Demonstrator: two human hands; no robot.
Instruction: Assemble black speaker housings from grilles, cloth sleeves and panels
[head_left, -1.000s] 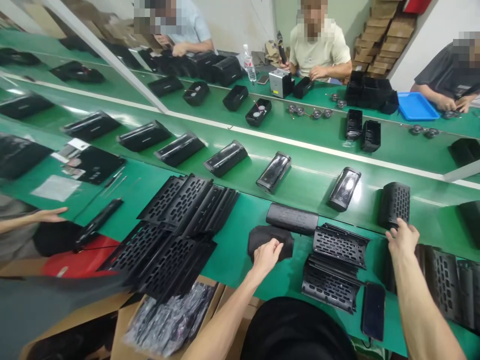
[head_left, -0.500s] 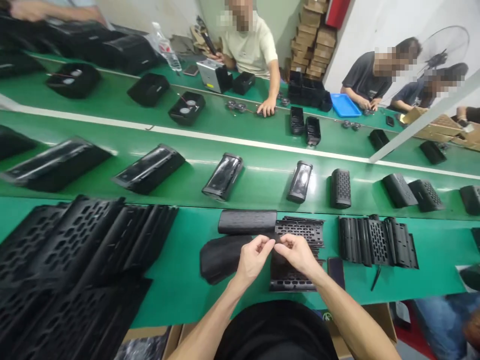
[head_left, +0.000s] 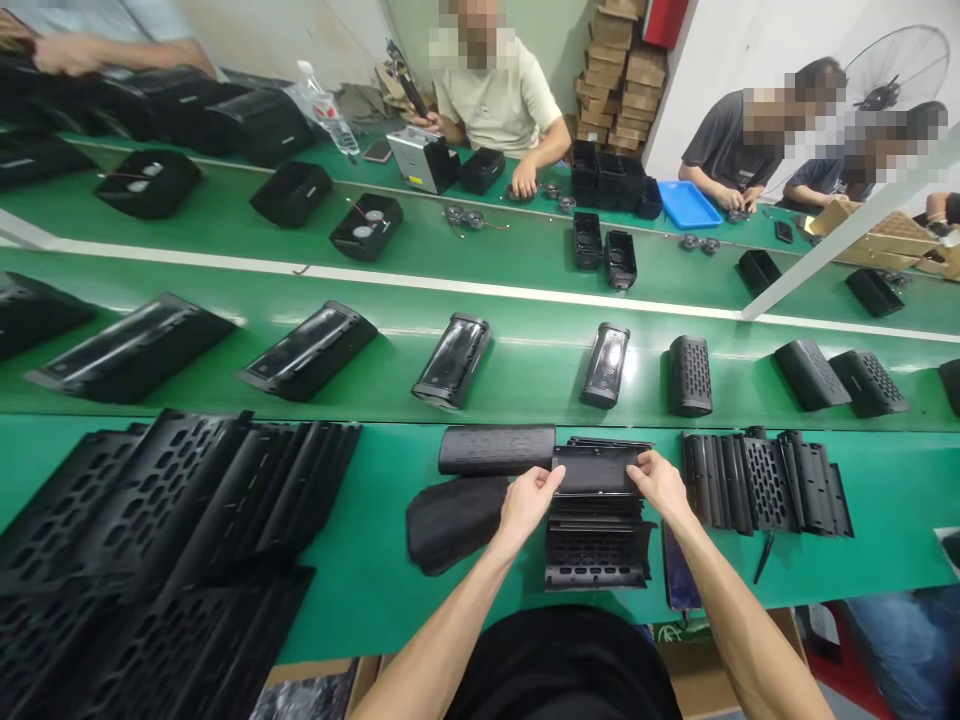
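My left hand [head_left: 529, 499] and my right hand [head_left: 657, 480] grip the two ends of a black perforated grille panel [head_left: 596, 470], held just above a stack of like grille panels [head_left: 596, 545] on the green bench. A black cloth-like piece [head_left: 454, 520] lies left of my left hand. A long black speaker body [head_left: 496, 449] rests just beyond it. A phone [head_left: 679, 575] lies partly under my right forearm.
More grille panels [head_left: 765, 482] fan out to the right, and a big pile of them [head_left: 165, 540] fills the left. Black speaker units [head_left: 451, 360] ride the green conveyor belt [head_left: 525, 375]. Several other people work across the far bench near a blue tray [head_left: 688, 207].
My right hand came back from the grilled speaker on the belt. Both hands met over the grille stack, then spread apart to grasp the ends of the top panel. The view swung right.
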